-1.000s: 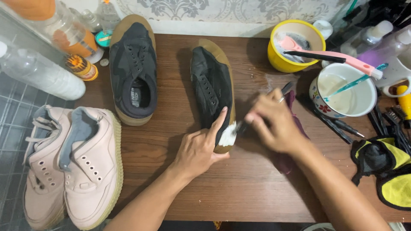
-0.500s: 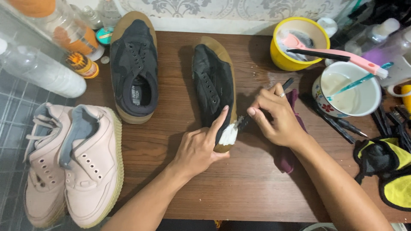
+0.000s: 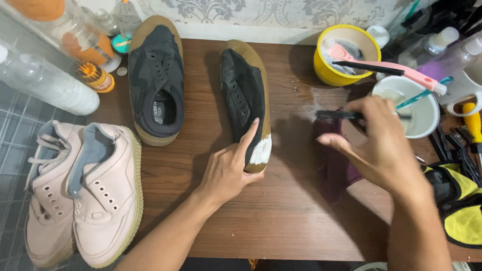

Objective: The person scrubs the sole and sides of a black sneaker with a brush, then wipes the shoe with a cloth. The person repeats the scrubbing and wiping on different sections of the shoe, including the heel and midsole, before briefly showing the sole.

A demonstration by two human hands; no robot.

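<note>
- Left hand point(image 3: 228, 168) lies on the heel end of a black low-top canvas sneaker with a tan rubber sole point(image 3: 246, 95), tipped on its side on the dark brown wooden worktop point(image 3: 281, 221); the fingers are spread along the upper and press it rather than closing around it.
- That sneaker sits mid-worktop, toe towards the wall, with a white foamy patch point(image 3: 262, 149) on the sole edge just beside the left fingertips.
- Right hand point(image 3: 384, 145) hovers to the right, fingers curled shut around a slim black-handled brush point(image 3: 334, 115) that points left, above a maroon cloth point(image 3: 336, 165).
- A 2nd black sneaker point(image 3: 155, 80) lies sole-down to the left, apart from the 1st.
- 2 pale pink leather sneakers with gum soles point(image 3: 85, 195) rest at the worktop's left edge, hanging over grey floor tiles.
- Just beside the right hand stands a white bowl point(image 3: 427, 118) with a teal-handled tool in it.
- Behind it, a yellow bowl point(image 3: 326, 70) carries a pink-handled brush point(image 3: 401, 73) across its rim.
- A yellow and black cloth point(image 3: 462, 216) lies at the right edge.
- Clear plastic bottles point(image 3: 50, 85) crowd the far left corner.
</note>
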